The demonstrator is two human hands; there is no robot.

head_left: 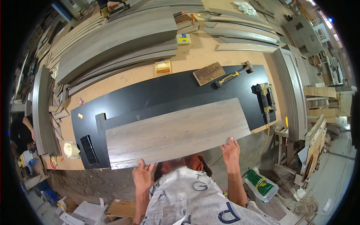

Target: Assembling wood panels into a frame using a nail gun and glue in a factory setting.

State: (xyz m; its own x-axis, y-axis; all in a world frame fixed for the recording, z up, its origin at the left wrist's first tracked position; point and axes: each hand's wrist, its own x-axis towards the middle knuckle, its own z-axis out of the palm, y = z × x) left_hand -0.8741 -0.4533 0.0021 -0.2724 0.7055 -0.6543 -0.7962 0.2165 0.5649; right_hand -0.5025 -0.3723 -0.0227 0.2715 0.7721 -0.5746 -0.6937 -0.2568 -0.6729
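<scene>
Black panel [153, 95] tops our workbench [197, 54]. Our left hand [142, 177], unclenched, touches the near edge of the grey board [176, 131], which lies on the panel, beyond both hands. Farther right, our right hand [230, 150], also unclenched, touches that edge.

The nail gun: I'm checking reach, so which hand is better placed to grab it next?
Probably the right hand: it is toward the right end of the grey board, nearer the nail gun. The left hand is toward the other end.
</scene>
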